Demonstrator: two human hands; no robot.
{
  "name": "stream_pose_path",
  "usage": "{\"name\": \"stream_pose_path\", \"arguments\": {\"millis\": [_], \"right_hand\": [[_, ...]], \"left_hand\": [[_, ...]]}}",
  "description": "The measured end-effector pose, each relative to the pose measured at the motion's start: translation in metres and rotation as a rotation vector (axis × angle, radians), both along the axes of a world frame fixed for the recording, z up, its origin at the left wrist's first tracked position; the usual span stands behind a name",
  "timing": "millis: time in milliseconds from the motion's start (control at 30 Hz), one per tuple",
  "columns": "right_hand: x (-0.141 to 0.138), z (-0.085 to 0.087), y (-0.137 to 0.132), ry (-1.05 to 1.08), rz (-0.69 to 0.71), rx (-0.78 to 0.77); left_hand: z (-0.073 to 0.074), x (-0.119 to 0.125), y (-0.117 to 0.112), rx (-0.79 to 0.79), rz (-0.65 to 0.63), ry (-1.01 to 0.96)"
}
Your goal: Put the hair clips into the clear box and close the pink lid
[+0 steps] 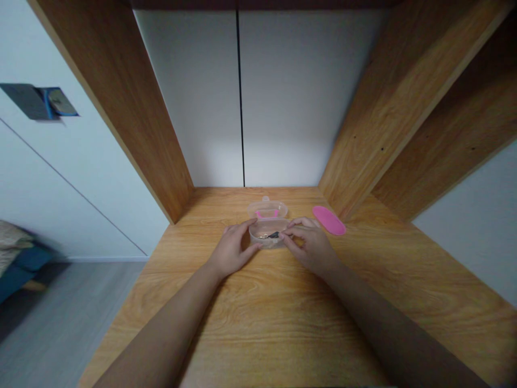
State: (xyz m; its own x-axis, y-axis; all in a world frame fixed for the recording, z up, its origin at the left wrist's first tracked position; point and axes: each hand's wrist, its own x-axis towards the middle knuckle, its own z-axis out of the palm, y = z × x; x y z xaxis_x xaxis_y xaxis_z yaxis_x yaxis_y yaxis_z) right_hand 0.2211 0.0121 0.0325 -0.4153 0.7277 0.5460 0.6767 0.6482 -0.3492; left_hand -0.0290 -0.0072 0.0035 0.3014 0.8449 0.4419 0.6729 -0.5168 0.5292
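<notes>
A small oval box point(268, 243) of clear plastic stands on the wooden table, its clear lid point(267, 207) tipped back behind it, with pink parts near the hinge. My left hand point(233, 249) grips the box's left end, thumb at the front and fingers at the back rim. At the right end, my right hand point(309, 245) has its thumb and forefinger pinched together on a small dark object point(274, 235) inside the box. What kind of object it is, I cannot make out. Small gold-coloured bits lie beside it in the box.
A flat pink oval piece point(329, 220) lies right of the box, near an upright wooden panel point(363, 124). Another wooden panel point(133, 108) rises at the left, and a white wall point(283, 97) closes the back. The wooden tabletop point(258, 323) extends toward me.
</notes>
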Motion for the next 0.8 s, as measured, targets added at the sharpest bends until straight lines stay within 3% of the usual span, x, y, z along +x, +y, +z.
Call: {"name": "stream_pose_path", "arguments": {"millis": [367,800], "right_hand": [[0.0011,0.0055,0.0011,-0.041,0.072,0.034],[0.003,0.0028,0.002,-0.086,0.014,0.037]], "left_hand": [[-0.0006,0.0006,0.0004,0.01,0.001,-0.005],[0.0009,0.0012,-0.0002,0.003,0.006,-0.011]]}}
